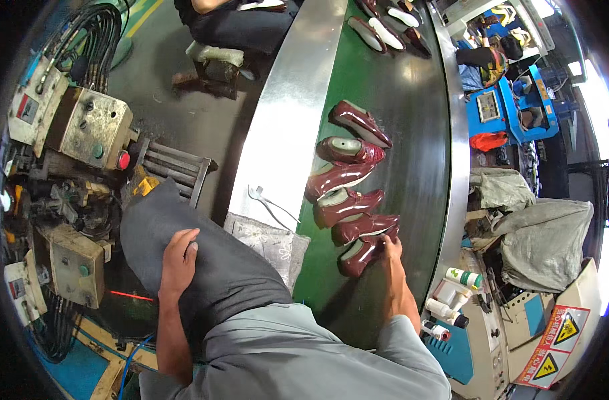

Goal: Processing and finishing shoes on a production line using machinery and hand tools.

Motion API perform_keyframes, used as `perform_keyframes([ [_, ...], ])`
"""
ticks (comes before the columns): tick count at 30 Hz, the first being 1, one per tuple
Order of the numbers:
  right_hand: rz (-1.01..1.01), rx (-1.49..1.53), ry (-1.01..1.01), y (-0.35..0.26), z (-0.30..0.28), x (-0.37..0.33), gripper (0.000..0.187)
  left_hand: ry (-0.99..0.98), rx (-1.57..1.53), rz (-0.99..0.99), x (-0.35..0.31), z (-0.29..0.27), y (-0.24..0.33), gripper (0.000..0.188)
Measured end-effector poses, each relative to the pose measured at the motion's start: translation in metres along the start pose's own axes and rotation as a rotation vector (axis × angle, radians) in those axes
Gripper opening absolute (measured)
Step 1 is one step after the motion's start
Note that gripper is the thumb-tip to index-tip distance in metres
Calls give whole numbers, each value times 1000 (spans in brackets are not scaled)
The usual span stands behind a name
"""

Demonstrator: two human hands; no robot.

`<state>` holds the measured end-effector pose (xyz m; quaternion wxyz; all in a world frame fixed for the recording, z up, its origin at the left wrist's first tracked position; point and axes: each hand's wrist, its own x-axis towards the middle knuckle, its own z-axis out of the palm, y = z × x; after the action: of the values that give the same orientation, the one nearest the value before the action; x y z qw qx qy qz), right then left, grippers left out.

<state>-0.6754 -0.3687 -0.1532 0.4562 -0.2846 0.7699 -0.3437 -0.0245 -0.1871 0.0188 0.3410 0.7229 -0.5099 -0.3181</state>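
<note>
My right hand (pixel 392 249) is at the toe end of the nearest burgundy shoe (pixel 355 260), its fingers closed on it and partly hidden. Just beyond that shoe, another glossy burgundy shoe (pixel 358 229) lies close by, followed by several more in a row, including one with a pale insole (pixel 345 147). All of them rest on the green conveyor belt (pixel 308 280). Above my dark-trousered thigh (pixel 204 250), my left hand (pixel 180 259) is empty, its fingers loosely extended and thumb apart.
A metal tool (pixel 259 194) and a grey cloth (pixel 264 243) lie on the belt's steel edge. Left stand machines with control boxes (pixel 91 130). Bottles (pixel 444 311) line the right rail (pixel 456 200). More shoes (pixel 384 33) sit farther up; a seated person (pixel 234 27) is beyond.
</note>
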Motion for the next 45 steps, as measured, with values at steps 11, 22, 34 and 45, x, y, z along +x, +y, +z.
perform_keyframes([
  [11,153,487,68,-6,-24,-37,38,63,-116,120,-20,18,25,32],
  [22,-1605,-889,-1129,-273,222,-338,67,-238,-1300,-337,68,54,38,76],
  [34,-1121,-453,-1430,-183,420,-421,69,894,-464,-148,-48,-24,-43,45],
  [45,-1205,-489,-1499,-164,424,-420,71,843,-163,-27,-82,-49,-28,35],
])
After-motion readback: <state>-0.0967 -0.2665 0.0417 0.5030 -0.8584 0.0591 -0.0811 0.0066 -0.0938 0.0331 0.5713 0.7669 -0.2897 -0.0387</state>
